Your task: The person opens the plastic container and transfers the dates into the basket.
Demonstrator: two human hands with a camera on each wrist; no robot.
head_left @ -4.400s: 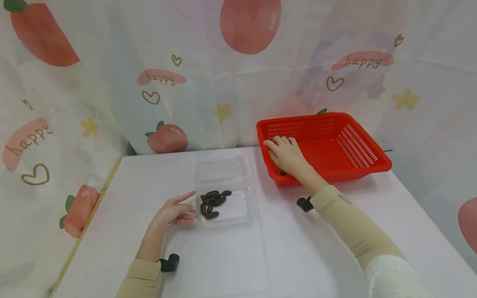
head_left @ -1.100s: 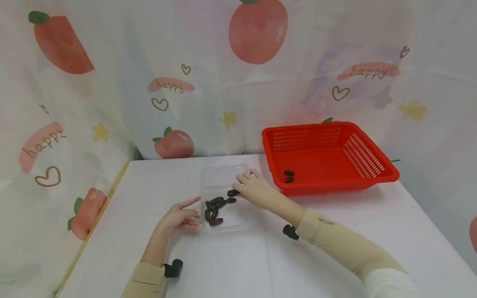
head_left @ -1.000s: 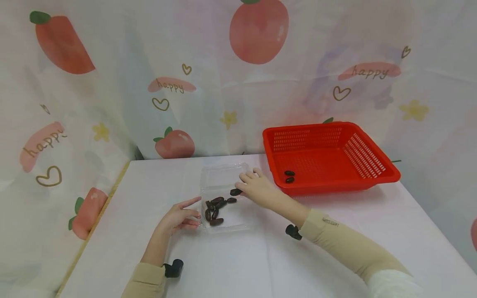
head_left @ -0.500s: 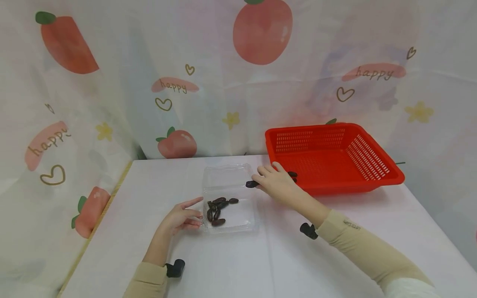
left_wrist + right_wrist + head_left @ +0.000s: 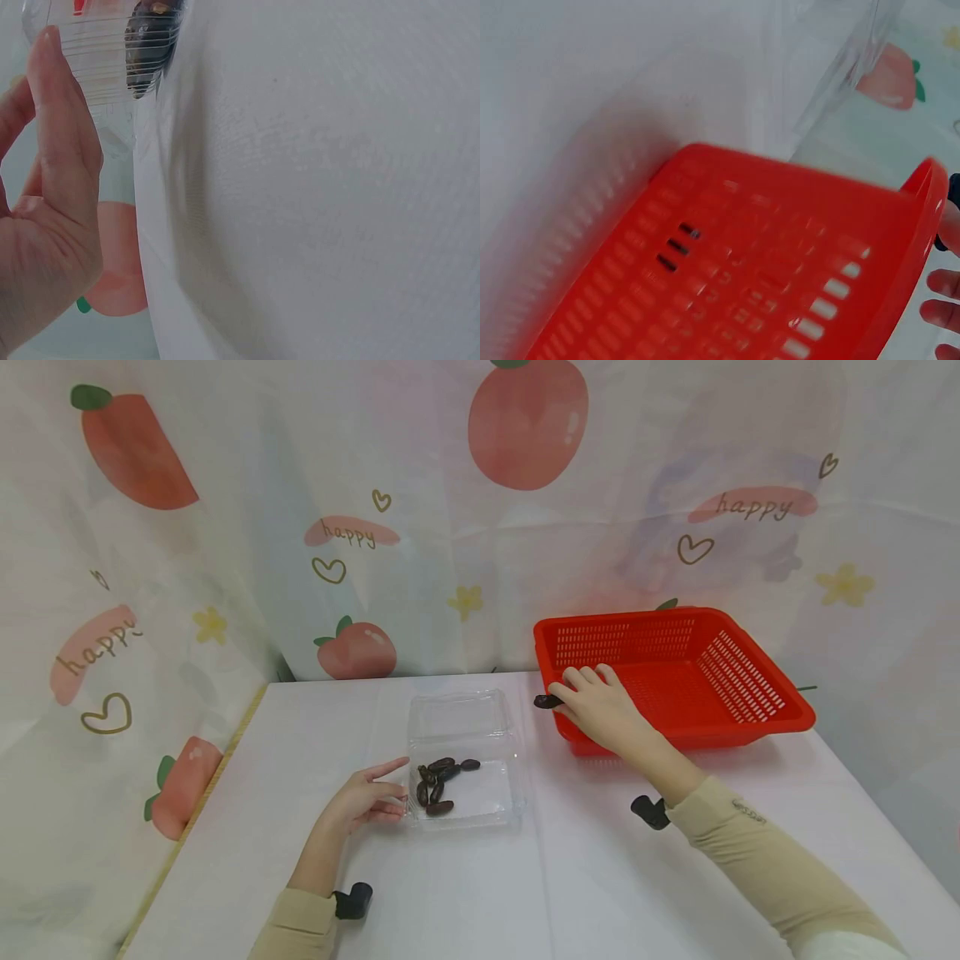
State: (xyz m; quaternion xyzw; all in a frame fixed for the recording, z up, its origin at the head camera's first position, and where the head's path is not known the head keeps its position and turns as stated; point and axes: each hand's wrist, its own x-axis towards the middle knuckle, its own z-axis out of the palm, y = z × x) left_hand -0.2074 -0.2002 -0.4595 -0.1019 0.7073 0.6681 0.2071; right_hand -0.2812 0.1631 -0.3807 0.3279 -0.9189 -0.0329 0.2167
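My right hand (image 5: 603,710) pinches a dark brown date (image 5: 544,702) between thumb and fingers, over the near-left rim of the red basket (image 5: 667,693). In the right wrist view its fingers (image 5: 946,282) show at the right edge, past the basket's rim. Beside the basket lies a clear plastic clamshell box (image 5: 491,793), lid folded back, with several dates (image 5: 439,808) grouped on its left side. My left hand (image 5: 367,797) touches the box's left wall with extended fingers; the left wrist view shows its fingertips (image 5: 49,45) at the ribbed plastic.
Everything stands on a white-covered table (image 5: 465,893) with a wooden left edge (image 5: 191,806). A printed fabric curtain (image 5: 420,468) rises behind it. Dark shapes show through the basket's slots in the right wrist view. Each wrist wears a small black camera.
My right hand first reaches into the basket, then goes to the box and picks up a date. It has since carried the date rightward to the basket's rim. My left hand stays at the box.
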